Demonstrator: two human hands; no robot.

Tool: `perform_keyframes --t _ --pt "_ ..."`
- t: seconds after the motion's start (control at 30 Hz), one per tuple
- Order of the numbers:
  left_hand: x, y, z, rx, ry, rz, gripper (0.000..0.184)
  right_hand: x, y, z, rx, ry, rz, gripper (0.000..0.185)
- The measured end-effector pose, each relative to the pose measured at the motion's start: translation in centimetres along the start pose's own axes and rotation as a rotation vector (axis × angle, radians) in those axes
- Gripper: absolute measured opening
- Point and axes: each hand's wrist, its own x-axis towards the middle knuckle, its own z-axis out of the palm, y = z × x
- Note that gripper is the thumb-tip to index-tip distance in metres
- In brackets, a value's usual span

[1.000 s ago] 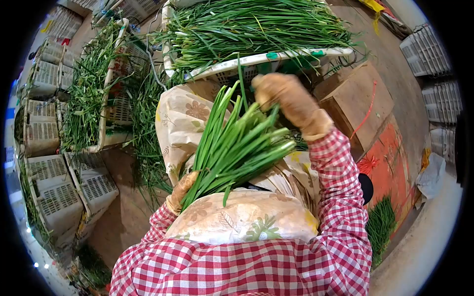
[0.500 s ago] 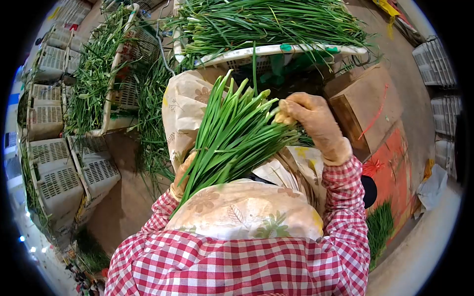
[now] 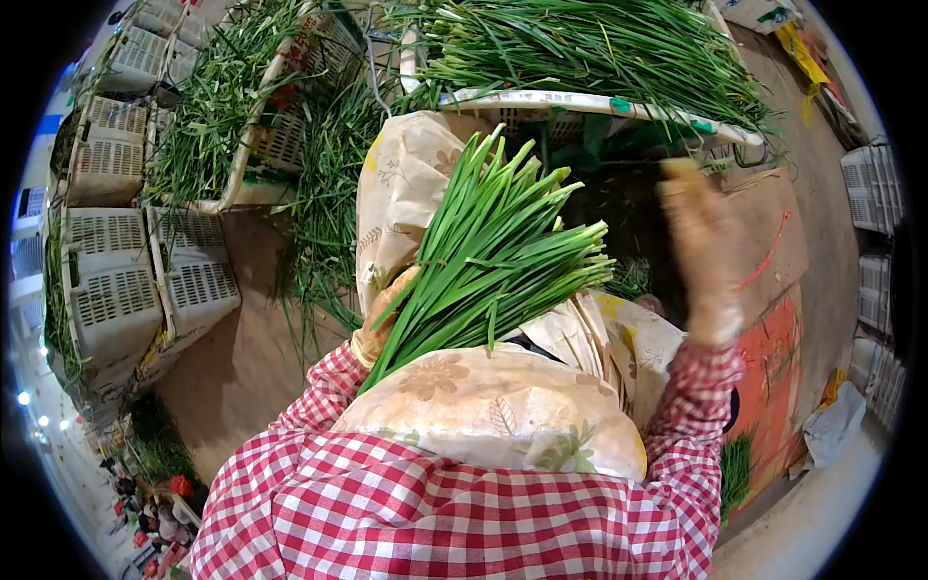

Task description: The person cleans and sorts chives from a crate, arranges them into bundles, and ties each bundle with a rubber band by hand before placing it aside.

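Observation:
A bunch of green stalks (image 3: 493, 251) lies over my lap, its pale cut ends fanned toward the upper right. Wrapped round the bunch's lower left side is my gloved left hand (image 3: 389, 314), its fingers partly hidden by the leaves. My gloved right hand (image 3: 698, 246) is raised to the right of the bunch, apart from it and blurred by motion; its fingers cannot be made out. A patterned apron (image 3: 483, 401) covers my lap beneath the stalks.
A white crate (image 3: 580, 101) heaped with green stalks stands ahead. Another crate (image 3: 253, 135) with loose leaves is at the left, near stacked crates (image 3: 111, 290). On the right are a cardboard box (image 3: 768, 227), an orange-red sheet (image 3: 773, 387) and a plastic bag (image 3: 836, 425).
My right hand has left the stalk ends and moved up and to the right. My left hand still holds the bunch. The whole view has shifted, with surroundings further right.

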Motion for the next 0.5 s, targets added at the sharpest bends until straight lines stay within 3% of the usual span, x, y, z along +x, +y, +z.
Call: perform_keyframes --t 0.03,0.07,0.13,0.17,0.23,0.27,0.3,0.37,0.43,0.5 --pt "0.1 0.3 0.2 -0.084 -0.005 -0.022 0.045 -1.2 -1.6 2.2 0.179 -0.156 -0.093 0.022" --pt "0.1 0.6 0.5 -0.168 -0.009 -0.045 0.045 -2.5 -3.6 3.2 0.164 -0.416 -0.052 0.023" --pt "0.6 2.0 1.0 -0.421 0.030 -0.287 0.048 -3.6 -7.4 5.8 -0.086 -0.430 -0.388 0.022" --pt "0.8 2.1 1.3 -0.420 0.029 -0.286 0.048 -4.1 -8.3 6.9 -0.308 -0.423 -0.496 0.021" --pt "1.4 2.3 1.6 -0.548 -0.019 -0.233 0.050 -4.9 -8.0 8.3 -0.231 -0.451 -0.547 0.017" --pt "1.3 2.2 1.2 -0.531 0.025 -0.291 0.056 -4.5 -8.6 7.6 -0.072 -0.518 -0.502 0.011" --pt "1.1 2.1 1.1 -0.546 0.052 -0.312 0.056 -4.3 -8.7 7.2 0.283 -0.570 -0.387 0.012" --pt "0.8 2.2 1.3 -0.590 0.068 -0.316 0.057 -3.3 -9.6 2.9 0.809 -0.819 0.120 0.022" --pt "0.9 2.4 1.5 -0.628 0.067 -0.306 0.057 -2.8 -8.8 0.2 1.293 -0.654 0.162 0.023" --pt "1.2 2.5 1.8 -0.647 0.058 -0.301 0.058 -2.8 -7.8 -2.7 1.434 -0.238 0.122 0.020"
